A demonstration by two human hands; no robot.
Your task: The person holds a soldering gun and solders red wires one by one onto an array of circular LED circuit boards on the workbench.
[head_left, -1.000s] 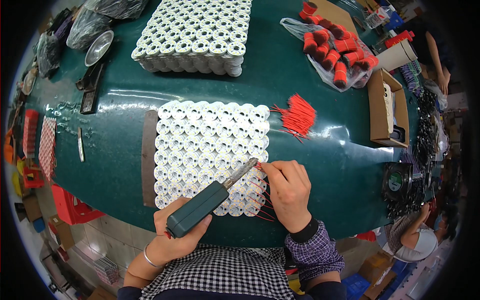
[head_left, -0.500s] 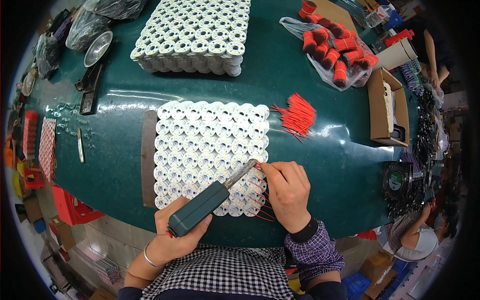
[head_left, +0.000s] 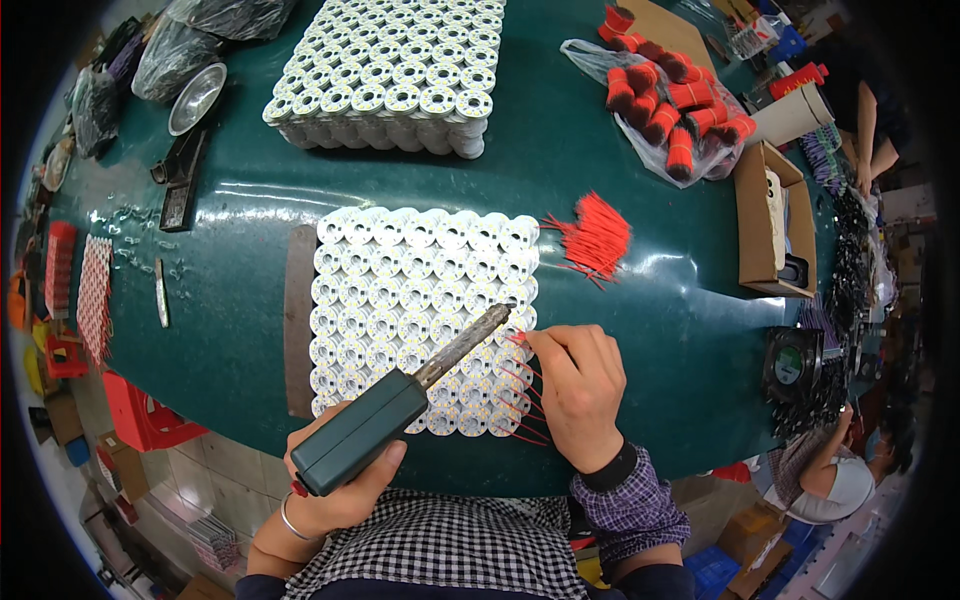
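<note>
A square layer of round white LED boards (head_left: 385,292) lies in rows on the green table in front of me. My left hand (head_left: 345,490) is wrapped round the dark green handle of a soldering iron (head_left: 362,432). The iron's metal barrel slants up to the right across the boards, its tip over the right-hand column. Just below that tip, my right hand (head_left: 580,395) pinches a short red wire (head_left: 519,338) at a board in the same column. Several thin red wires stick out from the boards nearer me. A pile of cut red wires (head_left: 596,238) lies beyond my right hand.
Stacked LED boards (head_left: 385,100) stand at the far side. Red wire bundles (head_left: 690,92) fill a plastic bag at far right, near an open cardboard box (head_left: 757,215). A metal strip (head_left: 300,320) borders the boards' left side. A metal bowl (head_left: 197,98) sits far left; another person works at right.
The soldering iron's tip has shifted up and slightly left, away from the wire, while my left hand has drawn back down and left. My right hand has moved slightly, still pinching the wire.
</note>
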